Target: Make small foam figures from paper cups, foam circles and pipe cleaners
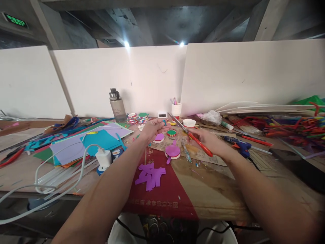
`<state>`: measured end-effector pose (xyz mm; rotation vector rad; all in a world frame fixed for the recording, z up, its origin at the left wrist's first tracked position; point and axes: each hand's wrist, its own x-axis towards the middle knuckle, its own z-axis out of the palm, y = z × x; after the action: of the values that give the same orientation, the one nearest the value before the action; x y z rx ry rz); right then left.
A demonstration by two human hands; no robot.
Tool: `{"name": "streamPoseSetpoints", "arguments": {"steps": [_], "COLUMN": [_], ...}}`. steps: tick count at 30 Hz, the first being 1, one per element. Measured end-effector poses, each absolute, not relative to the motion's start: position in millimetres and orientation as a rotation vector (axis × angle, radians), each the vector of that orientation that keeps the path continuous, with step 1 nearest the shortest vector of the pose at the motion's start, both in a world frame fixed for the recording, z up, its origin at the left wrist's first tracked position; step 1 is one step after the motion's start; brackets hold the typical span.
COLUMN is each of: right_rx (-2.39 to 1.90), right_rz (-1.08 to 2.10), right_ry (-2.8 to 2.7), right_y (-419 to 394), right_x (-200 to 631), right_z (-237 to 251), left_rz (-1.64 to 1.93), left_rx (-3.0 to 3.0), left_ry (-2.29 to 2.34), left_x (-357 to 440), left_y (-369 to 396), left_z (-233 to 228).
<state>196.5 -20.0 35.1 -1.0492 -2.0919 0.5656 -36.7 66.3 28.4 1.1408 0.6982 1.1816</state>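
Nearest me, just in from the near edge of the workbench (228, 200), a heap of purple paper strips (150, 176) lies on the red cloth (162, 193), between my two forearms and short of both hands. Past it sits a round purple-topped disc (172, 151), just ahead of the strips and closer to my right hand than to my left.

My right hand (209, 141) is closed around the red handles of the scissors (189, 134). Their long axis runs on a slant: handles near and to the right, the metal blades pointing away and leftward toward the back edge, the tips ending near the white cup of pens (176, 110).

My left hand (154, 128) is palm up with fingers loosely spread, holding a small blue scrap (165, 122) at the fingertips; I cannot tell how firmly. That scrap lies just left of the blades, so the left hand is the nearer one to it, and the blades would meet it from the right.
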Motion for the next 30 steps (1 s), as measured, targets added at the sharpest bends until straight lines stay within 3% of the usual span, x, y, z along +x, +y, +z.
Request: {"name": "streamPoseSetpoints", "arguments": {"steps": [6,12,30], "right_rx": [-1.103,-1.127,-1.086], "right_rz": [0.96,1.087,1.046], "right_ry": [-2.048,-2.074,-2.154], "right_y": [-29.3,-31.1,-33.1], "right_x": [195.1,197.5,199.6], "right_z": [41.0,42.6,45.3], "left_rz": [1.141,1.082,0.968], "left_rx": [1.195,1.251,1.317], "left_ry": [0.696,0.649,0.633], "left_x": [-44.1,-48.3,-50.6], "left_y": [71.3,75.4,76.9], "left_z": [26.9,25.4,24.0]}}
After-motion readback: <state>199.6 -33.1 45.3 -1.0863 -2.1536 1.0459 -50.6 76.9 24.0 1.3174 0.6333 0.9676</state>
